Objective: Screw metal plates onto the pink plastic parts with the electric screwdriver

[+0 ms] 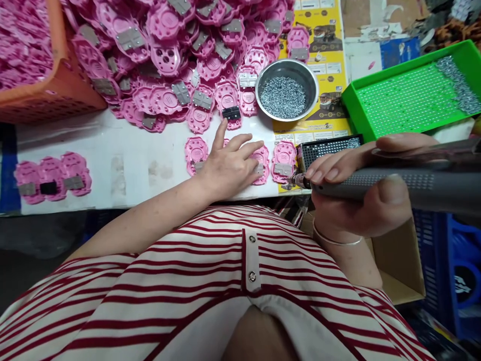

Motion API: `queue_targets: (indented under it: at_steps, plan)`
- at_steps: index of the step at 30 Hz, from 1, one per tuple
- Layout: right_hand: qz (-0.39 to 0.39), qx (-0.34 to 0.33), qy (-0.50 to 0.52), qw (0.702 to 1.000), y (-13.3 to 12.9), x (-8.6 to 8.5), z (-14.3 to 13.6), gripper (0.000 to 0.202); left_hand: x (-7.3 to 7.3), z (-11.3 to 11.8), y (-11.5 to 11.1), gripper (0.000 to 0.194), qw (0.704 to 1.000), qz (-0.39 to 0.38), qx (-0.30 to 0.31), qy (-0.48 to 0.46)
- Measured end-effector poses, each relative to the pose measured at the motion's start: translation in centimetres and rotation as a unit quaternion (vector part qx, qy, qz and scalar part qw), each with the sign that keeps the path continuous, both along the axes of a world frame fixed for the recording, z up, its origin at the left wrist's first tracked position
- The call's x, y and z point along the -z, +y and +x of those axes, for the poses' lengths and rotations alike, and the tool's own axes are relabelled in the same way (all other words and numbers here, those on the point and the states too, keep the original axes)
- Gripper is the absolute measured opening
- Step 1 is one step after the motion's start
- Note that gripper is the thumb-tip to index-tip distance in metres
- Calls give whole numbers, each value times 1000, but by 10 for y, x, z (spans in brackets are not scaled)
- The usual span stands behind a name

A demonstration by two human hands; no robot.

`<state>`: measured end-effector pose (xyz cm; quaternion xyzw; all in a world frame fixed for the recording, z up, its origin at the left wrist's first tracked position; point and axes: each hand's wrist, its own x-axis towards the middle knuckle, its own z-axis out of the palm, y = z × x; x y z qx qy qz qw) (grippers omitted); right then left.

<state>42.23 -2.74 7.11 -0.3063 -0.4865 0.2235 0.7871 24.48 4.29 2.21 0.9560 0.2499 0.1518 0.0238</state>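
My right hand [345,205] is wrapped around a dark grey electric screwdriver [424,185]. The driver's tip points left and meets, or nearly meets, the lower right of a pink plastic part [284,154] with a metal plate on it. My left hand [230,168] lies over the row beside it, fingers spread. Beneath those fingers a second pink part [261,155] is partly covered, and another pink part [196,150] shows left of the hand. Whether my left fingertips press on the parts I cannot tell.
A metal bowl [312,108] of small screws stands behind the row. To the right are a black perforated tray [319,145] and a green tray [398,108] holding screws. Pink parts [165,25] are heaped at the back, beside an orange basket [60,45]. Three pink parts [50,170] lie far left.
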Motion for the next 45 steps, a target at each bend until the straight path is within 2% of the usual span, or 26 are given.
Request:
queue_targets:
  at_steps: [5, 11, 17, 22, 35, 42, 45]
  plan:
    - [30, 0, -12, 999, 6, 3, -2, 23, -1, 8, -3, 24, 999, -40, -7, -3]
    - [14, 4, -5, 1000, 12, 5, -6, 21, -1, 12, -6, 19, 998, -61, -23, -6]
    - [36, 8, -49, 998, 29, 25, -9, 24, 5, 13, -7, 18, 997, -67, -47, -16]
    - [68, 6, -33, 997, 38, 39, -11, 29, 8, 13, -7, 20, 994, -89, -64, -24]
    - [-8, 23, -21, 999, 41, 56, -11, 34, 11, 11, -8, 20, 993, -95, -62, -33]
    - [-50, 12, -48, 998, 47, 51, -10, 28, 11, 12, -7, 17, 990, -121, -68, -35]
    - [-73, -3, -50, 996, 53, 55, -10, 33, 9, 14, -8, 16, 987, -136, -77, -32]
